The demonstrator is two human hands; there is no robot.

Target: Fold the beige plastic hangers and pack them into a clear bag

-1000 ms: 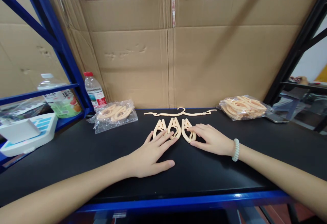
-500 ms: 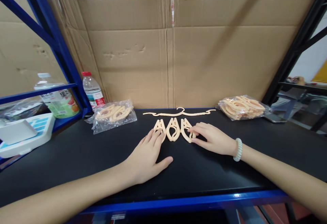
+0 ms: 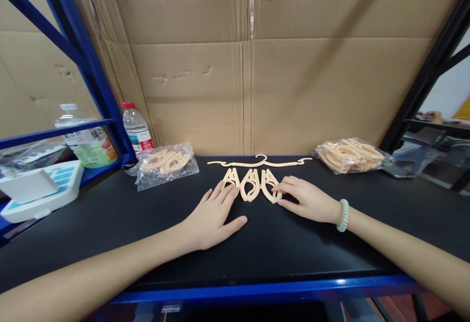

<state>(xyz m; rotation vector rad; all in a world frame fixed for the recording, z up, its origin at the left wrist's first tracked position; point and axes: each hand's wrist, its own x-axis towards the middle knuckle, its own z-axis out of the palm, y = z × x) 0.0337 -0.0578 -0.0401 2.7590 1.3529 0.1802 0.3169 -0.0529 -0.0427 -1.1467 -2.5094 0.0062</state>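
Because both hands lie flat on the black desk (image 3: pixel 110 224), nothing is gripped — each only touches an end piece of a short row. Far left of the fingers, a white and blue plastic tray (image 3: pixel 40 190) sits on the side shelf beside a large green-labelled drink bottle (image 3: pixel 88 138); a small clear water bottle with a red cap (image 3: pixel 136 128) stands against the blue rack post, out of the working area. Nearer, a clear plastic bag of peach-coloured folded hangers (image 3: pixel 167 163) lies left of the left hand, seemingly within reach.

The left hand (image 3: pixel 211 219) rests palm down with fingers (image 3: pixel 223 195) spread and open, the tips touching the leftmost of three peach-coloured folded plastic hangers (image 3: pixel 250 184). These lie side by side just beyond the fingertips, narrow ends pointing away, as if lined up to be squared. Behind them, one unfolded peach plastic hanger (image 3: pixel 260 162) lies stretched along the foot of the brown cardboard wall (image 3: pixel 293 77), apart from the row.

The right hand (image 3: pixel 308 199), a pale bead bracelet (image 3: pixel 343 216) at the wrist, also lies open, its fingertips against the rightmost folded hanger — pressing, not pinching. Well right of it sits a second clear bag heaped with peach hangers (image 3: pixel 348 154).
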